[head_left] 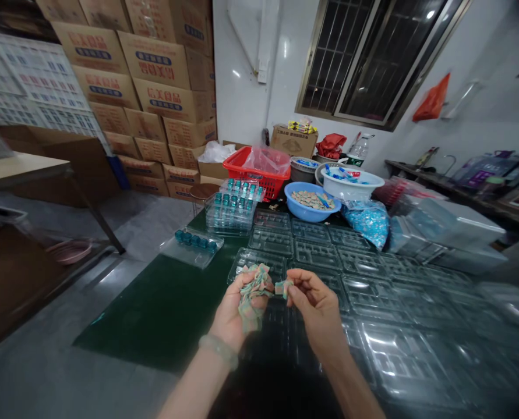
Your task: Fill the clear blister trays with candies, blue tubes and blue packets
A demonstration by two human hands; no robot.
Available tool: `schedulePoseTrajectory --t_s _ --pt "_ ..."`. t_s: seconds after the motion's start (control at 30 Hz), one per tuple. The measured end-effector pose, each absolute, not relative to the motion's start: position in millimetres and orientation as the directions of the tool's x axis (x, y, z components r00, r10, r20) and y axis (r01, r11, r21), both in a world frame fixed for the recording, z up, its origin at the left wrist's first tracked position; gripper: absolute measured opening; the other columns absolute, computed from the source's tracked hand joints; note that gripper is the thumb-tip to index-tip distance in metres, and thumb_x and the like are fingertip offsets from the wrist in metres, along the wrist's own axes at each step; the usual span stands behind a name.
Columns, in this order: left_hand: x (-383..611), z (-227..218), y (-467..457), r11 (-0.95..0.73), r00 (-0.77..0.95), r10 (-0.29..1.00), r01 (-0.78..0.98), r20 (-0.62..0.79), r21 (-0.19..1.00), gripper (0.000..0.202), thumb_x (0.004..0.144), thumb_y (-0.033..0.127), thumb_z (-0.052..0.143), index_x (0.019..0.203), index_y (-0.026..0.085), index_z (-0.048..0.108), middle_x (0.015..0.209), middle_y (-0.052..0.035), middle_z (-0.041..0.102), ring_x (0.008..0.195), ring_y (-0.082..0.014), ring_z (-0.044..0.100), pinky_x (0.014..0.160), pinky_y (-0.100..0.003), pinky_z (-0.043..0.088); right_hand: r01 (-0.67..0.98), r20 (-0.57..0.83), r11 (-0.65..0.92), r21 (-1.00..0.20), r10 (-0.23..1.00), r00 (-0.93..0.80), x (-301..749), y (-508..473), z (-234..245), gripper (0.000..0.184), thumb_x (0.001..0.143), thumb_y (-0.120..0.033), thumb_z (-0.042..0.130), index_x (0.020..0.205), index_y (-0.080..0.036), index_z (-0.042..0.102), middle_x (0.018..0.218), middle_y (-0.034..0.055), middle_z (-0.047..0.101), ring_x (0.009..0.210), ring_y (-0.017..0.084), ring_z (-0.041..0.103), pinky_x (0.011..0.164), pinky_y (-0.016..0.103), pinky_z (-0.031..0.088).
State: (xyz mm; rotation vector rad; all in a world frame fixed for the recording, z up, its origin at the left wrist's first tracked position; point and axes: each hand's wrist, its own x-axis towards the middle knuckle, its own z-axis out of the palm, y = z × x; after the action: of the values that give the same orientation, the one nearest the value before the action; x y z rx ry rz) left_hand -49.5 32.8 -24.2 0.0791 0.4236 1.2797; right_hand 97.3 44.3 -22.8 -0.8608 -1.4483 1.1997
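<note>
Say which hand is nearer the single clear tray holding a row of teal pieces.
Left. The left hand, cupping small pastel pieces, is right of the tray and lower in view; the right hand, pinching similar pastel bits, is farther right.

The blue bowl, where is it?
In the head view, the blue bowl is just right of centre, beyond the right hand, with the red basket to its left and the white bowl behind it to the right.

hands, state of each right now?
Left hand: curled, holding a heap of small pink-and-green pieces.
Right hand: closed, thumb and fingers pinching a similar bit; exact count unclear.
</note>
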Motion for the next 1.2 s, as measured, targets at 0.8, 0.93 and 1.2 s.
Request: schedulePoseTrajectory --t_s 0.8,0.93,1.2 --pt "-41 -27 9 0.235 -0.002 0.948 -0.672 -0.319 0.703 0.037 0.068 0.013 0.062 0.101 0.020 0.047 0.075 -0.0028 0.059 0.057 -0.0129 0.058 0.040 -0.015 0.036 0.137 0.232 0.350 -0.927 0.820 -0.524 96 73 -4 0.009 0.077 -0.012 0.053 0.080 -0.017 0.059 0.073 -0.0018 0.056 0.068 0.010 0.049 0.063 0.021 0.038" --pt "-45 -26 5 0.236 0.006 0.949 -0.680 -0.316 0.694 0.037 0.069 0.013 0.060 0.103 0.019 0.046 0.078 -0.0047 0.059 0.060 -0.0130 0.058 0.040 -0.015 0.034 0.022 0.129 0.175 -0.984 0.799 -0.587 96 72 -5 0.008 0.076 -0.015 0.057 0.084 -0.017 0.057 0.072 -0.0016 0.055 0.063 0.009 0.049 0.058 0.020 0.037" --pt "-59 -26 -2 0.179 -0.072 0.941 -0.722 -0.330 0.668 0.039 0.068 0.013 0.060 0.103 0.019 0.045 0.083 -0.0048 0.059 0.057 -0.0123 0.057 0.034 -0.014 0.027 -0.385 0.183 -0.089 -0.918 0.768 -0.614 102 72 -8 0.022 0.073 -0.025 0.065 0.090 -0.015 0.058 0.077 0.0024 0.055 0.060 0.010 0.049 0.057 0.022 0.036"
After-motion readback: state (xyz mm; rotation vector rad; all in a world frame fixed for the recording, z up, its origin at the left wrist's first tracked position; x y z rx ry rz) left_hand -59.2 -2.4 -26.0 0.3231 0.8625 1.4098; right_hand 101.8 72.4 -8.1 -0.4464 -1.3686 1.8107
